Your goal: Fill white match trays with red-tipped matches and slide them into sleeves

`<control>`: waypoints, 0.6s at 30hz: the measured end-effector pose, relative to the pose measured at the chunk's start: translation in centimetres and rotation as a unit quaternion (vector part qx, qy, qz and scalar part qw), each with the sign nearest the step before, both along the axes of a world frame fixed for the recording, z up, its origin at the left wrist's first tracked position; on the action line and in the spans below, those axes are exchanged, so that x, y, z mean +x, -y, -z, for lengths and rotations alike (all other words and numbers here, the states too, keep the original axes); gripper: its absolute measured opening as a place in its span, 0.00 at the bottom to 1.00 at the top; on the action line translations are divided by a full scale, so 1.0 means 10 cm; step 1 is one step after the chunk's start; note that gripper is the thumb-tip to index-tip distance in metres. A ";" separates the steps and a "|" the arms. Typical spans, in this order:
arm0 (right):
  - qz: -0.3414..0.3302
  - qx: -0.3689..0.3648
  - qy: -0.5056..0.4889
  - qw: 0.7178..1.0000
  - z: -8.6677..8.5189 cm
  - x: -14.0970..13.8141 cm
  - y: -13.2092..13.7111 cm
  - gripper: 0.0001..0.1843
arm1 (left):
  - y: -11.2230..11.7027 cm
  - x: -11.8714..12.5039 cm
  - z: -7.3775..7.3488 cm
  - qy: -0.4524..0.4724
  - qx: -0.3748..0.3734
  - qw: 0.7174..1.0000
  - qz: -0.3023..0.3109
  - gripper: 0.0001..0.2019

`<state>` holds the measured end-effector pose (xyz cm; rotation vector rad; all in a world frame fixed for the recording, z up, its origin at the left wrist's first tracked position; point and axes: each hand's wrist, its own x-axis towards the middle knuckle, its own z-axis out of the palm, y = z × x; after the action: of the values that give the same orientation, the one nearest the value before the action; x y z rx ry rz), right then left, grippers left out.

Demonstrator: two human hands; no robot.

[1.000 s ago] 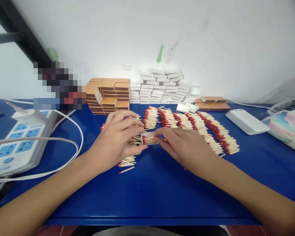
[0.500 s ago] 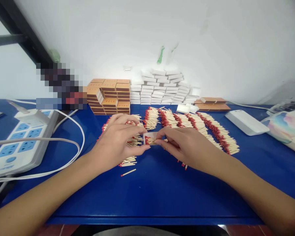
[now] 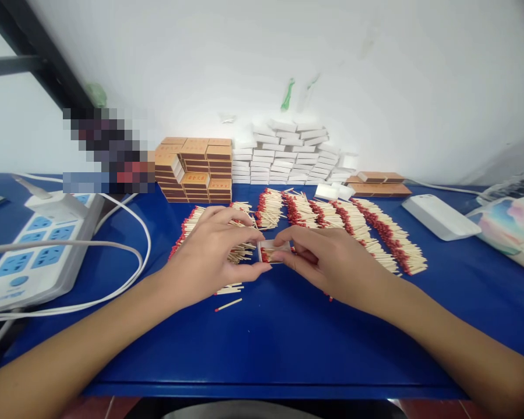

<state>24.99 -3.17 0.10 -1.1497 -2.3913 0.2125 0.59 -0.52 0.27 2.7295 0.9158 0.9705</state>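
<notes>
A small white matchbox tray (image 3: 274,244) with red-headed matches (image 3: 267,255) lying in it sits between my hands. My left hand (image 3: 216,250) grips the tray's left end between thumb and fingers. At its other side, my right hand (image 3: 318,253) is closed, with the thumb over the matches inside and the forefinger at the far wall. Whether the right fingers pinch the tray wall or some matches is hard to see. Rows of loose matches (image 3: 271,210) lie just behind and beside both hands. One single match (image 3: 228,305) rests apart, in front of my left hand.
Orange-brown matchboxes (image 3: 196,150) stand stacked at the back left, beside a pile of white trays (image 3: 283,156). More matchboxes (image 3: 379,190) lie at the back right, near a white power bank-like block (image 3: 441,217). A power strip (image 3: 39,256) with looping white cables occupies the blue table's left side.
My right thumb and forefinger have shifted slightly left, further over the tray. The matches in it look more lined up lengthwise. My left hand stays on the tray's left end.
</notes>
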 end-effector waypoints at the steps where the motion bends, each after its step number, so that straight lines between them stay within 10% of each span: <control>1: 0.002 0.004 -0.004 1.000 0.00 0.00 0.00 0.07 | 0.00 0.00 0.00 -0.002 -0.003 1.000 0.002 0.12; 11: -0.050 0.108 -0.072 0.990 0.02 -0.14 0.14 0.05 | -0.10 -0.06 -0.03 -0.027 0.057 0.998 -0.023 0.13; 18: -0.136 0.000 0.020 0.991 0.33 -0.42 0.29 0.11 | -0.14 -0.09 0.00 -0.043 0.086 0.995 -0.039 0.15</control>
<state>20.79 -6.11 -3.22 -0.8323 -2.5792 0.2805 -0.30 0.90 0.24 2.9197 1.0052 0.9969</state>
